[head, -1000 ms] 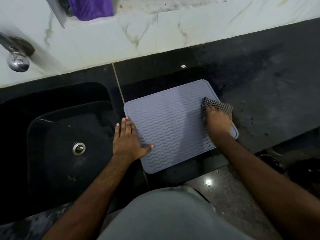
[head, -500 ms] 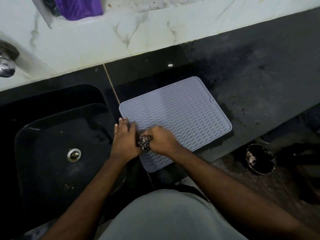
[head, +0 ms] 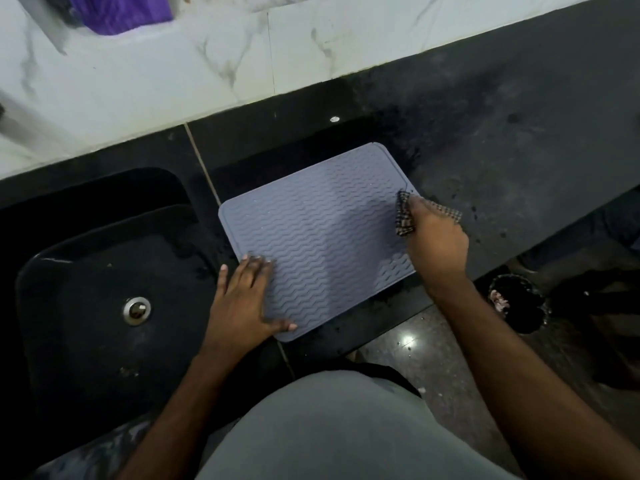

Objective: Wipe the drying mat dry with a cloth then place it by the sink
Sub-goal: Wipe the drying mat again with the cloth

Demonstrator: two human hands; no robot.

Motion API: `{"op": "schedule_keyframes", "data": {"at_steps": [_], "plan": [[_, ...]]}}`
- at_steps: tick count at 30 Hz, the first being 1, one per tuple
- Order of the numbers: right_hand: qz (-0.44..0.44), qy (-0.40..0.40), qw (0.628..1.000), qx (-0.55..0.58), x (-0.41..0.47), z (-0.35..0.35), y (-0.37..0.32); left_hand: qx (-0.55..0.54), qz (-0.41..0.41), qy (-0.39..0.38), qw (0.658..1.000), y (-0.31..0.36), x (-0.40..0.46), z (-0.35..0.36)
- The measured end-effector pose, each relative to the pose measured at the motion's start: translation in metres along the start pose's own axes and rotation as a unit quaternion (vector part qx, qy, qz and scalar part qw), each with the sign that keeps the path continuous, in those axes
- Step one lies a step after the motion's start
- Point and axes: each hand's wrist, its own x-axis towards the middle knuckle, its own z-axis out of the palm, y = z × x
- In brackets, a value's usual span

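A grey ridged drying mat (head: 322,233) lies flat on the black counter (head: 502,140), just right of the sink (head: 104,278). My left hand (head: 242,303) presses flat on the mat's near left corner, fingers straight. My right hand (head: 433,237) grips a checked cloth (head: 405,216) at the mat's right edge, the cloth bunched under my fingers and partly sticking out to the right.
The black sink has a metal drain (head: 136,310). A white marble wall (head: 173,74) runs behind the counter, with a purple thing (head: 117,12) on its ledge. A dark bin (head: 516,303) stands on the floor at the right.
My right hand swept the cloth from the mat's near left corner back across to its right edge. The left hand stayed pressed on the mat.
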Motion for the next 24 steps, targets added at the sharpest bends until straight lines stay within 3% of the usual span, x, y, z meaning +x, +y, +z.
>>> {"op": "schedule_keyframes", "data": {"at_steps": [4, 8, 14, 17, 20, 24], "plan": [[0.041, -0.117, 0.987, -0.104, 0.0, 0.047, 0.012, 0.014, -0.009, -0.008, 1.0, -0.003, -0.004, 0.007], [0.046, -0.172, 0.975, -0.132, -0.015, 0.061, -0.023, 0.026, -0.008, -0.003, 1.0, -0.001, 0.0, 0.005], [-0.063, -0.237, 0.96, -0.138, -0.061, 0.05, -0.114, 0.052, -0.003, -0.009, 0.999, 0.002, 0.007, -0.001], [-0.153, -0.273, 0.948, -0.059, -0.089, 0.029, -0.154, 0.061, 0.005, -0.017, 0.998, 0.002, 0.005, -0.001], [-0.193, -0.343, 0.914, 0.096, -0.099, 0.01, -0.169, -0.096, 0.029, -0.01, 0.995, -0.008, -0.001, -0.002], [-0.2, -0.374, 0.872, 0.246, -0.077, -0.005, -0.16, -0.379, 0.036, -0.018, 0.924, -0.009, -0.013, -0.031]]}}
